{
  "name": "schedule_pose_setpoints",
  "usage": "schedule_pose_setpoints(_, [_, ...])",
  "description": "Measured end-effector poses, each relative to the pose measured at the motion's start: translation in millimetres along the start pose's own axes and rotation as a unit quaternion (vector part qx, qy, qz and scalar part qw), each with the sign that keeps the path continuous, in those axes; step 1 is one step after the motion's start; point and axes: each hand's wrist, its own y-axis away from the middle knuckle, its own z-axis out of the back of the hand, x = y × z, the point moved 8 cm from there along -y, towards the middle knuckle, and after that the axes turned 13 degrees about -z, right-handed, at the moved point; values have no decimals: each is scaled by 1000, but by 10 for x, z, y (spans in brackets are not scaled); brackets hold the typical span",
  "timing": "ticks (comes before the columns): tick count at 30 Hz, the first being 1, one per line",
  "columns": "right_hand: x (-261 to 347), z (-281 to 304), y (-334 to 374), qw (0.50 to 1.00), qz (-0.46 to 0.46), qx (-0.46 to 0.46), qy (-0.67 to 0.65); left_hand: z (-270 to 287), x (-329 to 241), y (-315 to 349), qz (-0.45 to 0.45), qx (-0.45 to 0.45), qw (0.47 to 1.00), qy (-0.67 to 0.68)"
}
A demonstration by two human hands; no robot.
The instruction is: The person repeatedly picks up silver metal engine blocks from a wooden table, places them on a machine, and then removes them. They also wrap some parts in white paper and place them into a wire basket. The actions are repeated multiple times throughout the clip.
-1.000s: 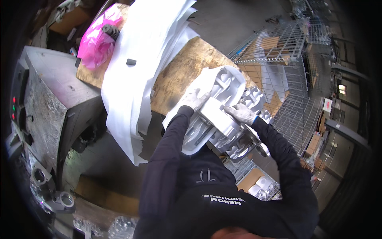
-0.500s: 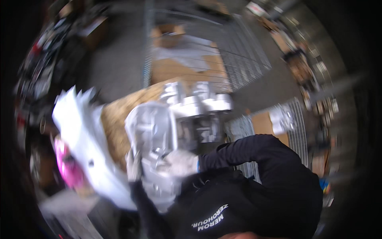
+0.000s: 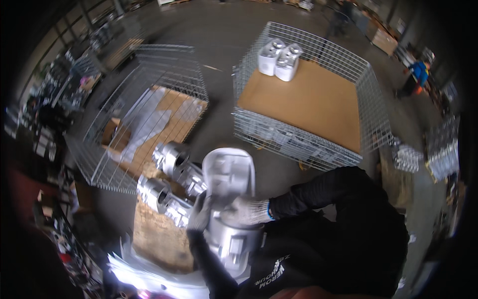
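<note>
A large silver metal casting (image 3: 234,241) is held close to my body, its far end inside a white foam-like wrap (image 3: 252,172). My left hand (image 3: 200,213), in a pale work glove, presses along the casting's left side. The right hand (image 3: 246,211), in a pale glove with a blue-edged cuff, is curled over its middle; the fingertips are partly hidden. Just left of the casting, two bare metal castings (image 3: 160,195) with round openings lie on a worn wooden bench top (image 3: 162,239).
Ahead on the right stands a wire mesh crate (image 3: 366,79) with cardboard lining (image 3: 308,99) and two wrapped castings (image 3: 279,62). Another mesh crate (image 3: 107,154) at left holds a cardboard box. White sheets (image 3: 159,279) lie by the bench. A person in blue (image 3: 419,74) is far right.
My view has swung to the right, bringing the crate with two wrapped castings ahead of me. The bench and its castings now lie to my left. Both hands stay on the held casting.
</note>
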Motion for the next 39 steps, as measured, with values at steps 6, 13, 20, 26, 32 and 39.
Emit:
schedule_pose_setpoints(6, [-1440,280,557,816,43,-254,517,-2052,-16,-1818,-185,230,955,43])
schedule_pose_setpoints(13, [-3571,1031,1101,823,-393,-195,-359,-4238,-392,-3337,-94,448,869,187])
schedule_pose_setpoints(20, [-4405,1695,1398,623,-516,-222,-544,-5418,-622,-4250,-92,508,856,31])
schedule_pose_setpoints(26, [-5102,1929,1557,575,-398,-331,-633,-6199,-910,-4656,-167,538,825,46])
schedule_pose_setpoints(32, [-6029,1845,1725,471,-476,-281,-687,-6971,-855,-5050,-494,540,679,-67])
schedule_pose_setpoints(39, [-6931,2212,1910,443,-444,-266,-732,-7516,-543,-5634,-153,558,812,76])
